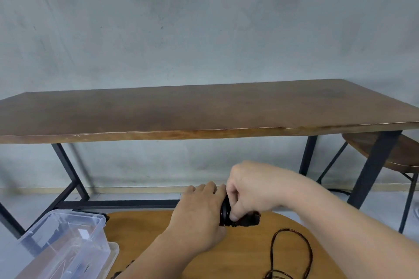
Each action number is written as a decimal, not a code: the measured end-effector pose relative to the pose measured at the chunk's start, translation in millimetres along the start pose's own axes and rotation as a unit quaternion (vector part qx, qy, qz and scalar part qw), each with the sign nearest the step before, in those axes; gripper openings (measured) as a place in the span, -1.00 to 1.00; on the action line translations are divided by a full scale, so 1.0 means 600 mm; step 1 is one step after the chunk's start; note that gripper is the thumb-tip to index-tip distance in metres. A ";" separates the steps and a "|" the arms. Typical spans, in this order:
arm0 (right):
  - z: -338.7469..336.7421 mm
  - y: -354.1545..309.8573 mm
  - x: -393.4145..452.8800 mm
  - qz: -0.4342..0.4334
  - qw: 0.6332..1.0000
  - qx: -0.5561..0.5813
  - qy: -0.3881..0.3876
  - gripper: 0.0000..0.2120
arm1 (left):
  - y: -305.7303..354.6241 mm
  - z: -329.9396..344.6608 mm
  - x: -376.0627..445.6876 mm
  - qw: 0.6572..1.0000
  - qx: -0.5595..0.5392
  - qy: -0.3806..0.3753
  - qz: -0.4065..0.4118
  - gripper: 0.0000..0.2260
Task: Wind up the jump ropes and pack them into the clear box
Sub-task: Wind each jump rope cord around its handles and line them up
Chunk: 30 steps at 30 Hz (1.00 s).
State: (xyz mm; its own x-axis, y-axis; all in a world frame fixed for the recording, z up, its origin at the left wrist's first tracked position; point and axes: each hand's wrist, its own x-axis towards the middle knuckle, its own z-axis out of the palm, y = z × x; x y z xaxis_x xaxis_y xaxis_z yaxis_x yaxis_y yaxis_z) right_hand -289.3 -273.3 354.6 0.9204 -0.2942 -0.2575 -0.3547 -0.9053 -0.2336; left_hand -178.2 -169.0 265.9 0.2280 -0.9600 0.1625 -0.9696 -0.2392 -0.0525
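Both hands meet above a rounded orange-brown wooden stool (204, 263): left hand (199, 213) fingers wrap a black cylindrical handle (225, 212), right hand (251, 190) fingers pinch it. Thin dark rope (292, 253) loops on the wood. A clear plastic box (68, 244) sits left.

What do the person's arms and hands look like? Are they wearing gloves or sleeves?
No gloves and no sleeves show. The left hand and right hand are bare, and both forearms are bare as far as the picture reaches. No watch, ring or bracelet is visible. The fingers look short-nailed and plain.
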 end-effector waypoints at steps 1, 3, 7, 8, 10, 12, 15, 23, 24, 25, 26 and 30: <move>-0.008 0.011 0.002 -0.008 0.999 0.038 -0.017 -0.82 | -0.001 -0.003 -0.001 1.000 -0.021 -0.005 0.009 -0.60; -0.018 0.036 0.009 -0.023 0.993 0.110 -0.043 -0.74 | -0.003 -0.014 -0.004 0.998 -0.062 -0.015 0.024 -0.63; -0.011 0.076 0.023 -0.043 0.975 0.214 -0.048 -0.71 | -0.004 -0.038 -0.006 0.990 -0.128 -0.039 0.050 -0.63; -0.006 0.083 0.026 -0.048 0.970 0.232 -0.048 -0.72 | -0.004 -0.041 -0.008 0.987 -0.146 -0.047 0.055 -0.62; 0.000 0.093 0.030 -0.052 0.959 0.273 -0.050 -0.76 | -0.001 -0.044 -0.011 0.978 -0.186 -0.072 0.058 -0.63; 0.009 0.104 0.032 -0.046 0.942 0.327 -0.055 -0.82 | 0.003 -0.045 -0.015 0.967 -0.235 -0.093 0.040 -0.64; 0.032 0.118 0.035 -0.037 0.903 0.424 -0.052 -0.84 | 0.005 -0.049 -0.018 0.941 -0.325 -0.097 0.003 -0.62; 0.094 0.118 0.057 -0.035 0.760 0.648 0.044 -0.71 | 0.009 -0.044 -0.008 0.834 -0.546 -0.028 -0.066 -0.54; 0.100 0.117 0.059 -0.035 0.742 0.668 0.051 -0.65 | 0.009 -0.042 -0.006 0.825 -0.560 -0.022 -0.076 -0.46; 0.105 0.116 0.060 -0.035 0.725 0.685 0.058 -0.64 | 0.008 -0.041 -0.005 0.819 -0.567 -0.019 -0.083 -0.39; 0.109 0.113 0.061 -0.035 0.712 0.699 0.063 -0.68 | 0.008 -0.040 -0.005 0.817 -0.570 -0.016 -0.087 -0.34; 0.116 0.102 0.057 -0.024 0.688 0.722 0.073 -0.87 | 0.011 -0.045 0.001 0.803 -0.588 0.010 -0.094 -0.42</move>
State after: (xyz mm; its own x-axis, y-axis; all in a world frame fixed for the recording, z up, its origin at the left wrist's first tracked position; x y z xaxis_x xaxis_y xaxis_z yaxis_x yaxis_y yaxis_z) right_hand -290.8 -317.2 266.0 0.9063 -0.3973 -0.1443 -0.0194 0.3018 -0.9532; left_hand -187.0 -167.1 292.4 0.3899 -0.9177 0.0756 -0.3352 -0.0650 0.9399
